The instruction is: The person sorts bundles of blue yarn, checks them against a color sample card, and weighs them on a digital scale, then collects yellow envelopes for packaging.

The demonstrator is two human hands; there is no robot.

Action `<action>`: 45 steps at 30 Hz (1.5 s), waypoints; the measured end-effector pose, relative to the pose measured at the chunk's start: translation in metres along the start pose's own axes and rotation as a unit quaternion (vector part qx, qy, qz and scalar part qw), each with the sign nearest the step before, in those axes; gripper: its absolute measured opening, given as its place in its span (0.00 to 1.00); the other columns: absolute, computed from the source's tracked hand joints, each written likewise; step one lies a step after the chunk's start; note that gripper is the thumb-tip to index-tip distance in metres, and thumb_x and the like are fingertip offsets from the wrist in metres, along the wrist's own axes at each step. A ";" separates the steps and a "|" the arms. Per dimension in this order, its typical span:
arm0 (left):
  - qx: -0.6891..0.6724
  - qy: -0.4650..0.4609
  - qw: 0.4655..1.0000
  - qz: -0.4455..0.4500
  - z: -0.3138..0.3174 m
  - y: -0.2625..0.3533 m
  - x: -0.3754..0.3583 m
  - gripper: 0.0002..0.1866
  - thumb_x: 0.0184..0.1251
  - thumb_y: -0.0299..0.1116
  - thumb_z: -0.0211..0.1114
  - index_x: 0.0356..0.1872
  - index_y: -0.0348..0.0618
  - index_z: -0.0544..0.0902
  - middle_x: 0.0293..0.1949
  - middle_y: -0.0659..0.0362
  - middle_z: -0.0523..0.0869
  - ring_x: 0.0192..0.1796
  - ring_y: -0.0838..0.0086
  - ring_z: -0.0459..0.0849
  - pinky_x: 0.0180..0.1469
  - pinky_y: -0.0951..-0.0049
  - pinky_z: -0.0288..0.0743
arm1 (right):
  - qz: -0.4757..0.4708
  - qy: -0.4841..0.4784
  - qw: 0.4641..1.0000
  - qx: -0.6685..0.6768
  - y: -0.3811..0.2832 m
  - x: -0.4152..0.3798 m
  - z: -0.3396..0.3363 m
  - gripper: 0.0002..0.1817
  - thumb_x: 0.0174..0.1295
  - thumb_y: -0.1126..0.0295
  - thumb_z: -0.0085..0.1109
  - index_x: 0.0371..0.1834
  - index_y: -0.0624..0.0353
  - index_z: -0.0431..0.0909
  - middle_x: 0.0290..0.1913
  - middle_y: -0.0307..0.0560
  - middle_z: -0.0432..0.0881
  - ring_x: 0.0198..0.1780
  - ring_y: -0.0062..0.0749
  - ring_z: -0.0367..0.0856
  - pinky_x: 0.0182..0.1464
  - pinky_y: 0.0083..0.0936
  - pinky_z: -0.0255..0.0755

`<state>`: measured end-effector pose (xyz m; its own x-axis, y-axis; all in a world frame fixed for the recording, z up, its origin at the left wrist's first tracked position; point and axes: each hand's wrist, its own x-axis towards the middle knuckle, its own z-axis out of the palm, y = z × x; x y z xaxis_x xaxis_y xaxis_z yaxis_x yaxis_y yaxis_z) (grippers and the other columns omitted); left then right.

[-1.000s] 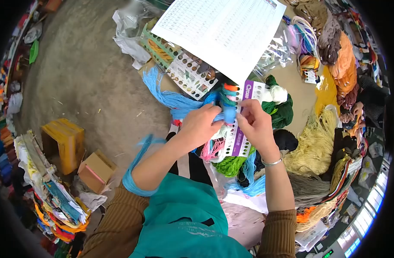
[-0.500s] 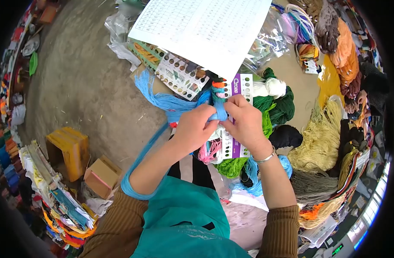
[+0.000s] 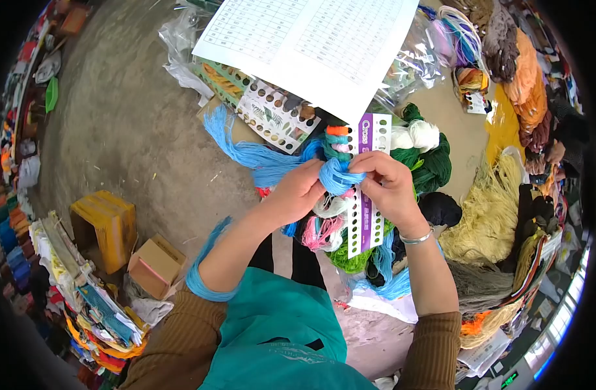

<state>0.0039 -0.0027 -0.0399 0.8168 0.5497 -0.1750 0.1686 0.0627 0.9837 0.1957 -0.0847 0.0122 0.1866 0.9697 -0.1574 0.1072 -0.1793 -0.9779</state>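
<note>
A light-blue bunch of thread (image 3: 339, 177) is gathered in a loop at the edge of a purple-and-white card with punched holes (image 3: 368, 224). My left hand (image 3: 292, 197) pinches the bunch from its left side. On the other side my right hand (image 3: 390, 185), with a bracelet at the wrist, pinches a few strands between thumb and fingertips. More blue thread (image 3: 210, 270) hangs around my left forearm. Blue skeins (image 3: 259, 159) spread out beyond my left hand. Below the bunch lie pink thread (image 3: 322, 233) and white thread. An orange and teal winding sits just above it.
A printed sheet (image 3: 311, 49) lies over thread cards (image 3: 278, 116) and plastic bags. White (image 3: 418, 134), dark-green (image 3: 436, 162), black and cream skeins (image 3: 486, 218) lie to the right. Cardboard boxes (image 3: 156, 266) stand on the floor at left. Another person's hand (image 3: 555, 153) is at far right.
The blue strands between my hands have been drawn into a rounder loop. My right hand has shifted slightly right and down, and more of the purple card shows.
</note>
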 end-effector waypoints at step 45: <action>-0.103 -0.021 0.993 -0.054 0.006 0.011 0.005 0.12 0.67 0.25 0.46 0.46 0.37 0.77 0.35 0.56 0.82 0.34 0.73 0.78 0.39 0.71 0.70 | 0.088 0.014 0.991 0.098 0.000 0.007 -0.008 0.06 0.57 0.80 0.49 0.38 0.61 0.73 0.34 0.34 0.74 0.34 0.17 0.69 0.39 0.16 0.66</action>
<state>0.0136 -0.0043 -0.0304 0.8229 0.4958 -0.2776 0.1432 0.2918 0.9457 0.2044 -0.0788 0.0124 0.2136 0.9209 -0.3260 -0.1205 -0.3064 -0.9443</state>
